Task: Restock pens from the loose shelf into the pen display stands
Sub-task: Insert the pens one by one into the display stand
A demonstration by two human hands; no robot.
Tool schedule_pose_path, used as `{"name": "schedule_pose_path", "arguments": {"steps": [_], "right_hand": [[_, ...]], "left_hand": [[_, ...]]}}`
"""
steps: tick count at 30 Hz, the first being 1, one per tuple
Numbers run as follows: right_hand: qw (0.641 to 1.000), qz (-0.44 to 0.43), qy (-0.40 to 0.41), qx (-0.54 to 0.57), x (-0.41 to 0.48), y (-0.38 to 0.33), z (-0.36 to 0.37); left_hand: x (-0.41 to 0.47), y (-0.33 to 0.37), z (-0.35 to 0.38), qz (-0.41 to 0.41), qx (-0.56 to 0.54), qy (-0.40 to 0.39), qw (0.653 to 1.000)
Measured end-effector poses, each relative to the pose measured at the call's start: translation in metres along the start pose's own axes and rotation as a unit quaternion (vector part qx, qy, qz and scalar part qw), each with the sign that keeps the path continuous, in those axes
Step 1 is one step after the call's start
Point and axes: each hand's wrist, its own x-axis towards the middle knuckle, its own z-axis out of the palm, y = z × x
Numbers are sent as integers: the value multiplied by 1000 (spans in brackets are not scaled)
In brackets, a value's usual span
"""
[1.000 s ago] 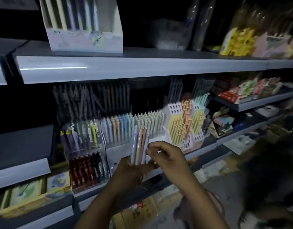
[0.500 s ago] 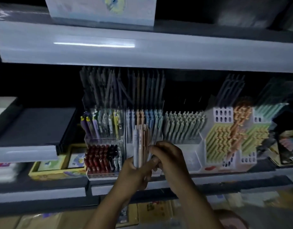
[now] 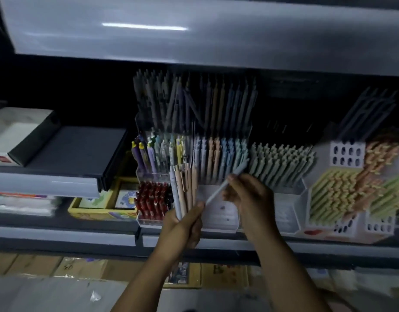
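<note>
two hands are in view. the left hand (image 3: 182, 226) is up in front of the shelf (image 3: 65, 184), fingers and thumb curled round the lower end of a bundle (image 3: 182, 188) of pens that stands upright; i count about five, one pale blue on the left and the others peach or tan, though blur makes the count unsure. the right hand (image 3: 248, 197) is just beside it at the same height, forearm rising from the lower right, and its fingertips pinch one pale blue pen (image 3: 215, 193). that pen is tilted, its lower end close to the left thumb and its upper end pointing up and right toward the stands. four stands sit in a row on the shelf behind the hands: a clear stand (image 3: 149, 176) on the left with purple and mixed pens above and red pens below, a pastel stand (image 3: 218, 158) directly behind the bundle with rows of lilac, peach and blue pens, a green stand (image 3: 281, 163) full of pale green pens, and a white stand (image 3: 347, 154) with round holes holding yellow, orange and green pens laid slantwise. one yellow box (image 3: 92, 213) lies left of the clear stand.
</note>
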Motion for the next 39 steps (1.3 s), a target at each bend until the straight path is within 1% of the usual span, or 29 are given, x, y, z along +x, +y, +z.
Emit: {"name": "schedule_pose_path", "arguments": {"steps": [4, 7, 10, 15, 18, 22, 25, 28, 34, 39], "right_hand": [[988, -96, 18, -117, 3, 20, 4], [975, -129, 40, -177, 0, 44, 10], [962, -139, 59, -226, 0, 64, 17], [944, -159, 50, -284, 18, 91, 27], [934, -161, 41, -315, 28, 99, 32], [932, -154, 14, -327, 34, 110, 36], [915, -175, -5, -363, 34, 119, 36], [907, -169, -21, -385, 40, 126, 38], [876, -182, -45, -445, 35, 133, 38], [857, -192, -50, -475, 38, 135, 37]], "left_hand": [[5, -7, -25, 7, 18, -24, 1000], [9, -15, -40, 15, 12, -36, 999], [10, -20, -52, 19, 10, -29, 999], [10, -20, -67, 17, -33, -18, 999], [10, -17, -72, 23, -24, -12, 999], [8, -19, -74, 28, -8, 1, 1000], [8, -19, -76, 17, -2, 5, 1000], [9, -17, -76, 11, -2, 9, 1000], [5, -14, -75, 5, 2, 7, 1000], [-1, -13, -71, 6, 20, 0, 1000]]}}
